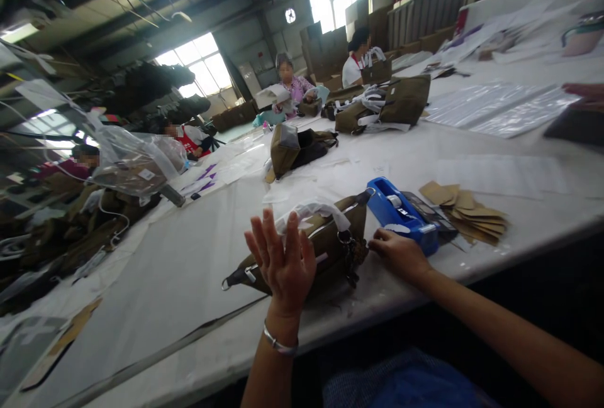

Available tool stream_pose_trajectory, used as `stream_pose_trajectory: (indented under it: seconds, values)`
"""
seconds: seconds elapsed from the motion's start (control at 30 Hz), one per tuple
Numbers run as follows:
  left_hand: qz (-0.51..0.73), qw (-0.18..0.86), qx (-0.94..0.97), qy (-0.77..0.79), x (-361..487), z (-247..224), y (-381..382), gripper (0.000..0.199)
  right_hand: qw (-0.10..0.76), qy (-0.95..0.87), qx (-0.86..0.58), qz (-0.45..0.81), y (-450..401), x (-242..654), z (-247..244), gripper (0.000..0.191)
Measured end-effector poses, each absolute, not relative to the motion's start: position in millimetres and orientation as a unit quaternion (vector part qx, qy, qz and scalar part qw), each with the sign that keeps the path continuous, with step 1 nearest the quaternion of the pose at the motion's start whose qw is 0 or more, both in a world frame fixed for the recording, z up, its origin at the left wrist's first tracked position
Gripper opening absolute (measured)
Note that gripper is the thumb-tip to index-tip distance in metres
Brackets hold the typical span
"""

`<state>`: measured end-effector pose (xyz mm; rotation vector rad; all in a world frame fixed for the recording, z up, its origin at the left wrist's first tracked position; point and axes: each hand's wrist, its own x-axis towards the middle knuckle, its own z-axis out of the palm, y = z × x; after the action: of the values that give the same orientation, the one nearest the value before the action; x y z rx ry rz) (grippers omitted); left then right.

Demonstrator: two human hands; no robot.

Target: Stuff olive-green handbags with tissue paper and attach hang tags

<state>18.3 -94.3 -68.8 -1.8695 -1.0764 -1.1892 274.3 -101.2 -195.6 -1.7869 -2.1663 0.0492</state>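
An olive-brown handbag [325, 270] lies on the white table in front of me, its handle [325, 208] wrapped in white paper. Over its near side my left hand [285, 263] is raised, fingers stretched out and holding nothing; whether the palm touches the bag I cannot tell. My right hand [401, 256] has its thumb and fingertips pressed together between the bag's dark charm [352, 260] and a blue tape dispenser [394, 204]. Anything in that pinch is too small to make out. A metal ring [226, 284] shows at the bag's left end.
Brown paper cards [472, 210] lie fanned right of the dispenser. Farther back on the table are more olive bags [406, 100] and clear plastic sheets [504, 106]. A plastic-wrapped parcel [141, 172] stands out at left. Several people work beyond; another person's hand [587, 90] shows at far right.
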Motion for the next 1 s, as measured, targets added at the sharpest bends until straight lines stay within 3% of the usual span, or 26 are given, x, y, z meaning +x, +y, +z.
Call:
stream_pose_trajectory:
  seconds: [0.17,0.37,0.53,0.67,0.83,1.0]
  values:
    - [-0.473,0.316,-0.73,-0.378,19,-76,-120,0.084,0.154,-0.764,-0.627,0.008,-102,275,-199,0.028]
    - [-0.489,0.242,-0.801,-0.245,19,-84,-144,0.043,0.14,-0.769,-0.624,-0.008,-105,279,-198,0.024]
    - [-0.486,0.212,-0.796,-0.292,19,-78,-142,0.044,0.139,-0.779,-0.611,-0.015,-105,277,-198,0.026]
    - [-0.484,0.016,-0.836,-0.258,25,-84,-148,0.041,0.14,-0.782,-0.608,-0.017,-107,276,-197,0.022]
    - [-0.36,-0.296,-0.831,-0.303,38,-102,-143,0.024,0.148,-0.777,-0.611,-0.016,-109,273,-195,0.02]
    - [-0.382,-0.368,-0.771,-0.352,43,-114,-124,0.023,0.153,-0.762,-0.629,-0.004,-111,274,-198,0.021]
